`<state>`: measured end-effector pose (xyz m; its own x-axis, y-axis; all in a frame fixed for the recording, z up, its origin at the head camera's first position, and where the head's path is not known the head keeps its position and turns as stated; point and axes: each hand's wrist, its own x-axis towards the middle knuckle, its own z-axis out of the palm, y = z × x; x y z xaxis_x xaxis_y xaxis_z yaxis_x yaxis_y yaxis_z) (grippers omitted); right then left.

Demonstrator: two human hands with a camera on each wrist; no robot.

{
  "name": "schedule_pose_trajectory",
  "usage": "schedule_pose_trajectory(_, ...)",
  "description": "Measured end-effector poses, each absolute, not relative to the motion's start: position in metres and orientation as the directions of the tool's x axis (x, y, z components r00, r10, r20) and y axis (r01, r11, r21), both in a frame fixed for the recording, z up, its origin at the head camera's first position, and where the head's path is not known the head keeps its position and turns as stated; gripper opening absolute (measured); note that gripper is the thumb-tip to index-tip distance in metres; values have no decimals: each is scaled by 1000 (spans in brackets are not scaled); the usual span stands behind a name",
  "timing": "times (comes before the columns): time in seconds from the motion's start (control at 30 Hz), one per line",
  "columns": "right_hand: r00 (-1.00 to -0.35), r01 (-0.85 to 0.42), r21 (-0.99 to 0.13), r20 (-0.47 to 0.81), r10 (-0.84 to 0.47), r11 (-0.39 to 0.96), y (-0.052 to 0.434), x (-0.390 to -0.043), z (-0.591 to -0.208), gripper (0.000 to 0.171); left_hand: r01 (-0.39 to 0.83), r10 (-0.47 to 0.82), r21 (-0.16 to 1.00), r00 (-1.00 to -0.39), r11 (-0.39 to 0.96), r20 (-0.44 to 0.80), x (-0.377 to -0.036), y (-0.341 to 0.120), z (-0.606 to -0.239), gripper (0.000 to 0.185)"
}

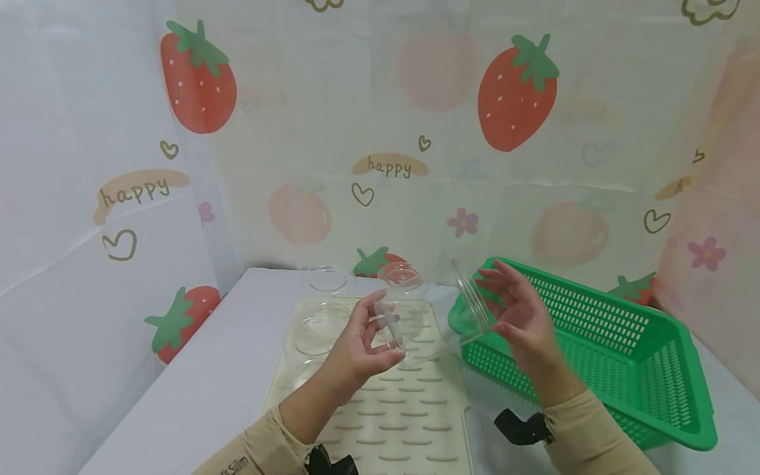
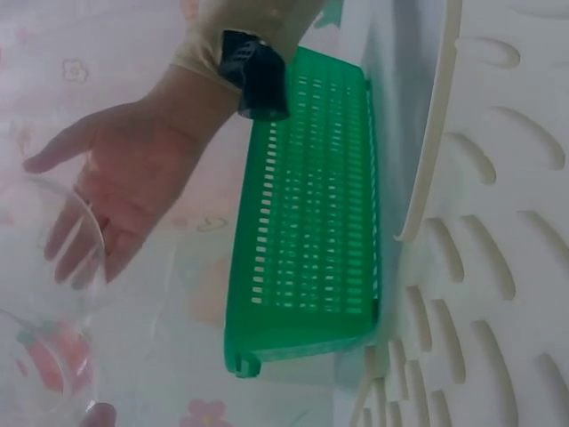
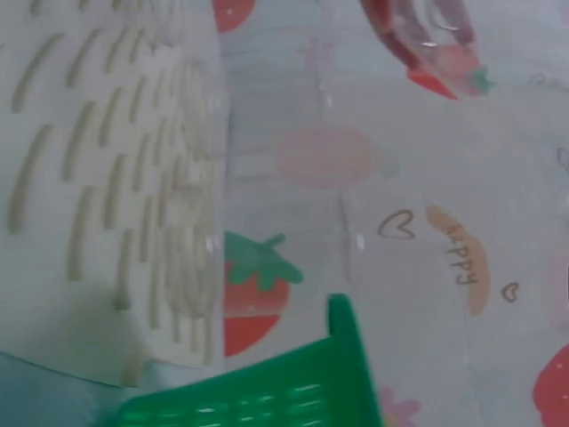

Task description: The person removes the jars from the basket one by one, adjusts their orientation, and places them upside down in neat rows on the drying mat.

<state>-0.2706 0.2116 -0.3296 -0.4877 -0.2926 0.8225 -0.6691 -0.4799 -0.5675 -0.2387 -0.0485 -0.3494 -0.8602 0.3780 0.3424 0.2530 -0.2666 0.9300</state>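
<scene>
A clear, see-through jar (image 1: 470, 300) lies tilted in the air between the two hands, its wide ringed mouth toward the right. The left hand (image 1: 359, 349) holds its narrower end, thumb below and fingers partly seen through the clear wall. Beside the mouth is the right hand (image 1: 525, 323), thumb and fingers spread apart. In the left wrist view that right hand (image 2: 124, 182) shows an open palm, with fingers behind a clear rim. More clear round containers (image 1: 320, 330) stand on the cream ridged mat (image 1: 410, 422) beyond the left hand.
A green perforated basket (image 1: 594, 409) stands on the right, its near corner under the right forearm. At the back of the white table (image 1: 196, 389) are further clear round pieces (image 1: 328, 280). A strawberry-printed sheet (image 1: 332, 99) hangs behind and along the sides.
</scene>
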Motion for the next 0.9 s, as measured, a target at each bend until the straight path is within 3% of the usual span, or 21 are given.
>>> schedule_pose_trajectory(0.2,-404,-704,-508,861,-307,-496,215,-271,-311,78,236,340,957,-898,-166,281,-239,-48,-350,86)
schedule_pose_trajectory(0.37,-378,-761,-513,848,-371,-397,213,-266,-300,75,219,328,972,-915,-88,236,-240,-48,-350,85)
schedule_pose_trajectory(0.57,-455,-820,-566,737,-500,-87,208,-257,-295,76,229,310,972,-928,44,205,-239,-45,-353,85)
schedule_pose_trajectory(0.7,-508,-836,-526,635,-582,156,204,-255,-296,79,234,314,966,-930,111,189,-239,-43,-357,86)
schedule_pose_trajectory(0.9,-612,-780,-476,448,-652,405,199,-251,-299,80,271,339,937,-922,222,186,-238,-41,-360,90)
